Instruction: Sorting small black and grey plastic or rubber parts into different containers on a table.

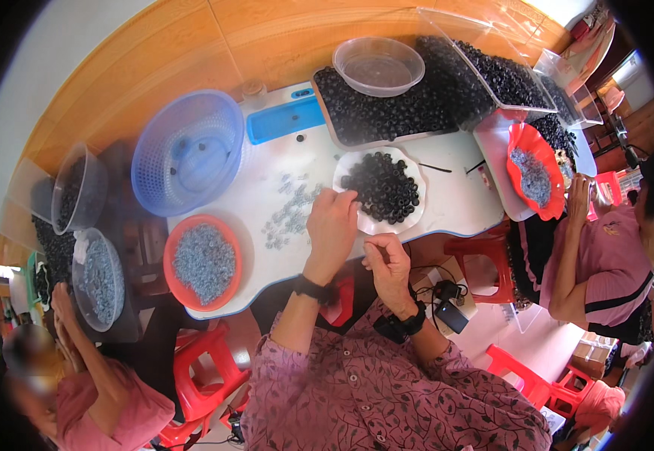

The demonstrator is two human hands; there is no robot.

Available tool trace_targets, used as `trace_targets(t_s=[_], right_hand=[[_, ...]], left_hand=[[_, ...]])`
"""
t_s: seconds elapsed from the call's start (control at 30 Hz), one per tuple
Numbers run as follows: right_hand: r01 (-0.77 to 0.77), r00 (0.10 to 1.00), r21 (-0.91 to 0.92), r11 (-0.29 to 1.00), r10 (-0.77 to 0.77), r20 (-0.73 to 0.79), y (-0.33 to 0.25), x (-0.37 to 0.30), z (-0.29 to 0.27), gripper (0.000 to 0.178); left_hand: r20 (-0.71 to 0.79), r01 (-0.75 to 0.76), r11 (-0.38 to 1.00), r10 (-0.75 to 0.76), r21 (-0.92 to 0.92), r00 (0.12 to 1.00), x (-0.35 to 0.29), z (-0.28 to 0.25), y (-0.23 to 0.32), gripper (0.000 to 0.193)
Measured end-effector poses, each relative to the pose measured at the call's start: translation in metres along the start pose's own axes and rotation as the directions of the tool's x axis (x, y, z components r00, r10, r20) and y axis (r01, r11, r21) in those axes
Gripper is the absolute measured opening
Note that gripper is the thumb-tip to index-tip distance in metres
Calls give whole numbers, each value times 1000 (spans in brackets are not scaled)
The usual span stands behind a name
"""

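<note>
A white scalloped plate (376, 223) holds a heap of small black ring-like parts (387, 184). My left hand (332, 225) is at the plate's left rim with its fingers curled together; whatever they pinch is too small to make out. Below the plate's front rim, my right hand (389, 269) has thumb and fingertips pressed together, and its contents are also hidden. Small clear bluish pieces (291, 214) lie scattered on the white tabletop, just left of my left hand. A red bowl (170, 264) full of similar pieces stands at the front left.
A blue plastic basket (146, 169), a blue tray (270, 128) and a black-parts tray (327, 113) line the back. On that tray rests a clear bowl (379, 66). Co-workers sit left and right; a red dish (520, 139) stands before the right one. Red stools (207, 368) are nearby.
</note>
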State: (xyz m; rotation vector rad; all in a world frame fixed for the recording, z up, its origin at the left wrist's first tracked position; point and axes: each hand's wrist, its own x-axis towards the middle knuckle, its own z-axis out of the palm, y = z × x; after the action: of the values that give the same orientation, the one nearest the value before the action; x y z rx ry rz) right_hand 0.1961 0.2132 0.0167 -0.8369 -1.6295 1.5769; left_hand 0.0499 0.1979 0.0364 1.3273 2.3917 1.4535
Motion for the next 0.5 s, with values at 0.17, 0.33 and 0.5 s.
trace_targets(t_s=[0.17,0.33,0.5], right_hand=[[-3,999,-10,1000,3,-32,-4,0,-2,9],[-14,998,-23,1000,13,-57,-4,0,-4,8],[-8,998,-32,999,7,-55,-2,0,-3,8]], left_hand=[[167,-75,958,28,276,985,14,4,8,22],[290,-114,959,35,261,956,13,1,6,25],[289,-177,959,110,219,951,10,1,-3,18]])
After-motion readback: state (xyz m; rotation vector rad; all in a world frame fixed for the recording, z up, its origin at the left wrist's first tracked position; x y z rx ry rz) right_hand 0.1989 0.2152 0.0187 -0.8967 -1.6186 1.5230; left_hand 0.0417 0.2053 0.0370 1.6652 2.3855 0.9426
